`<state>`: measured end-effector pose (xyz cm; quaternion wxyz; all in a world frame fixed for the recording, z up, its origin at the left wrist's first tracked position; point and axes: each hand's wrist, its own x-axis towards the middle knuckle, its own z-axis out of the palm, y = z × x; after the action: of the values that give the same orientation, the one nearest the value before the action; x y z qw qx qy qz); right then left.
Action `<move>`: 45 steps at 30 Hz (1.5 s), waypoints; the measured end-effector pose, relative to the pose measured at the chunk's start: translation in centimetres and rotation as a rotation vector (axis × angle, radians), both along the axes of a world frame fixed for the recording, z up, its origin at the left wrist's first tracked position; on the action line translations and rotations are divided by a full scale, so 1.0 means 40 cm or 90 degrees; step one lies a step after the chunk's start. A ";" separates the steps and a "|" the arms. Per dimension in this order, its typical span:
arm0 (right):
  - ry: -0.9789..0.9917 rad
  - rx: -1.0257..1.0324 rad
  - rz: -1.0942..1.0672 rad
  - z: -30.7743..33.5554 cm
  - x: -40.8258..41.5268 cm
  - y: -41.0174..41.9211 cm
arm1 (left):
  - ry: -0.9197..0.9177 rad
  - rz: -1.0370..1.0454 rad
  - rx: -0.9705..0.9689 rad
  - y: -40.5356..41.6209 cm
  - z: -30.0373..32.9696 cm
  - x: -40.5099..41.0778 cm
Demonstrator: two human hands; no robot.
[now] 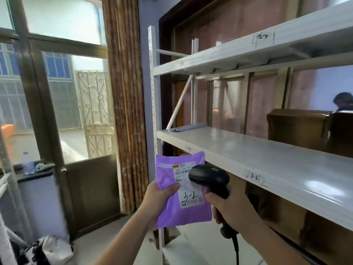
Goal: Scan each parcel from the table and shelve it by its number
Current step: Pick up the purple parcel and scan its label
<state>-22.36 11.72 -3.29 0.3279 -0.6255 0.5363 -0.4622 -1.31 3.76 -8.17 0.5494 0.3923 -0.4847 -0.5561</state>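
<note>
My left hand [160,196] grips a purple plastic parcel [183,211] by its left edge and holds it upright in front of the white shelving. Its white label [188,196] bears the handwritten number 3-2. My right hand [232,209] grips the handle of a black barcode scanner [209,177], whose head points at the label's barcode and touches or nearly touches it. A green light shows on top of the scanner. Just behind the parcel, the middle shelf [248,150] has "3-2" and "3-3" handwritten on its front edge.
A grey parcel [188,128] lies at the middle shelf's far left, and brown cardboard boxes [298,127] stand at its right. The upper shelf [248,48] carries handwritten marks. More boxes [282,213] fill the shelf below. A window and a brown curtain [126,92] are at the left.
</note>
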 end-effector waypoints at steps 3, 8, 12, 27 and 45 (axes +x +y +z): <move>0.008 -0.018 -0.010 0.027 0.037 -0.147 | -0.021 -0.003 -0.018 -0.156 0.022 0.035; 0.013 -0.017 -0.031 0.064 0.091 -0.358 | -0.023 0.006 -0.043 -0.392 0.053 0.085; 0.000 -0.011 -0.047 0.081 0.129 -0.499 | -0.019 0.018 -0.064 -0.586 0.079 0.117; -0.003 0.081 -0.257 0.110 0.248 -0.859 | -0.129 -0.158 -0.173 -1.269 0.197 0.097; -0.022 0.106 -0.579 0.123 0.226 -0.871 | -0.646 -0.166 -0.376 -1.723 0.303 -0.283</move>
<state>-13.32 -23.10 1.62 0.1497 -0.2903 0.7862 -0.5246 -12.62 -65.15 3.95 0.2626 0.3767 -0.8646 -0.2040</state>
